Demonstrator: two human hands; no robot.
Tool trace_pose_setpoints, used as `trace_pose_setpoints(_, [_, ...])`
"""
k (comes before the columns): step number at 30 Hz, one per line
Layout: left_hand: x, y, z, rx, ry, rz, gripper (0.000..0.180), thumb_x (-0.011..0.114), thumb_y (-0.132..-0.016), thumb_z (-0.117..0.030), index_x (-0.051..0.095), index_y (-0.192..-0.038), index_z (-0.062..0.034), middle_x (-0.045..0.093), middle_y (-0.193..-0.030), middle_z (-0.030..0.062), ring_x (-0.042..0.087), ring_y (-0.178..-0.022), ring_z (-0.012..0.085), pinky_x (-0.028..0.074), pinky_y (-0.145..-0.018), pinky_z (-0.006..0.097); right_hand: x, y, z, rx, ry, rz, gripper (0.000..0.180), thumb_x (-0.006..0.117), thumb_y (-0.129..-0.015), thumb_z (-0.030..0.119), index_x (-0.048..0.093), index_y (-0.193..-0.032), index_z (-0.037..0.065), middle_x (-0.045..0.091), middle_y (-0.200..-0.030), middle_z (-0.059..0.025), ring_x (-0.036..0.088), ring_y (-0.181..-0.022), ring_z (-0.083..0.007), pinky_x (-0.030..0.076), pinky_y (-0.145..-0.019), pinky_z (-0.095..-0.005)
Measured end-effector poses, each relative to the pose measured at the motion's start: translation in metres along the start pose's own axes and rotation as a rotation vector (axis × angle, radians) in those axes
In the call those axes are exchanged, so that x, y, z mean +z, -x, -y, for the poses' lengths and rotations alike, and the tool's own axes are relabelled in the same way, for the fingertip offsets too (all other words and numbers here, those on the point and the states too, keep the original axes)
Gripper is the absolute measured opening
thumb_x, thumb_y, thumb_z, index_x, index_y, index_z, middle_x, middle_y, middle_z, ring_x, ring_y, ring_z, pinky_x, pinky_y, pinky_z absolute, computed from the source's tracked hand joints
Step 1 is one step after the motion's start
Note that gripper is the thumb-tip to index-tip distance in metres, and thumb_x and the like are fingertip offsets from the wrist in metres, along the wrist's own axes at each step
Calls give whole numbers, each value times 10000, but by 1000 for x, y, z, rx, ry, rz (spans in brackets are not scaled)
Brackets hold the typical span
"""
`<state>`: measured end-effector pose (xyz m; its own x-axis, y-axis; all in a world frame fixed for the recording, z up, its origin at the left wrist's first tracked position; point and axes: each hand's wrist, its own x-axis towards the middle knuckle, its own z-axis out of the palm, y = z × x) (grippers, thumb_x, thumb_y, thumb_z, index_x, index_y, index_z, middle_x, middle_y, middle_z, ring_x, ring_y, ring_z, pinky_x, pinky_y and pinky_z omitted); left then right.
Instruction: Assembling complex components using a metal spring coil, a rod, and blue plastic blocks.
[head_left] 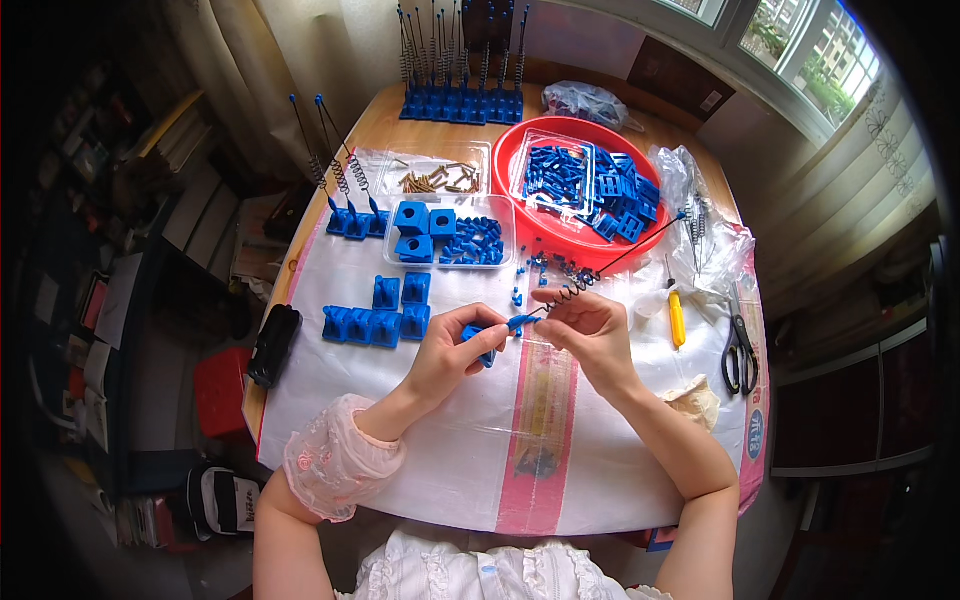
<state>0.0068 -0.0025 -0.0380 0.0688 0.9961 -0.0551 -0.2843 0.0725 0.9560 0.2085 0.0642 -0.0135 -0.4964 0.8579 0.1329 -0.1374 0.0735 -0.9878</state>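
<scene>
My left hand (pixel 455 345) is closed round a blue plastic base (pixel 480 343), which its fingers partly cover. A blue tapered piece (pixel 522 322) rises from the base toward my right hand (pixel 592 335), whose thumb and fingers pinch at the lower end of a black wire spring (pixel 572 290). The spring's straight wire slants up to the right and ends in a small blue tip (pixel 681 216). Exactly where the right fingertips grip is partly hidden. Beyond my hands, small blue and dark bits (pixel 545 265) lie scattered on the cloth.
Left of my hands stand several blue bases (pixel 372 325); finished-looking spring pieces (pixel 357 222) stand behind. A clear box (pixel 505 228) holds blue parts beside a red basin (pixel 508 185). Brass-coloured pins (pixel 440 180) lie in a tray. Rightward are a yellow-handled screwdriver (pixel 677 318) and black-handled scissors (pixel 740 360).
</scene>
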Motion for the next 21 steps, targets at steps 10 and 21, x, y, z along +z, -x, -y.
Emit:
trace_pose_setpoints(10, [2, 1, -2, -37, -21, 59, 125, 656, -943, -197, 668, -952, -73, 625, -770, -19, 465, -590, 5, 319, -474, 170, 10, 8, -6, 22, -21, 8, 120, 718, -883, 4, 747, -998, -18, 734, -885, -62, 663, -809, -91, 546, -722, -228])
trace_pose_setpoints(21, [2, 2, 1, -47, 15, 81, 150, 679, -942, -223, 700, -980, -80, 617, -760, -43, 487, -607, -7, 333, -470, 153, 5, 6, -10, 3, -24, 8, 105, 739, -874, 36, 761, -970, 0, 722, -825, -25, 596, -679, -40, 462, -574, -198])
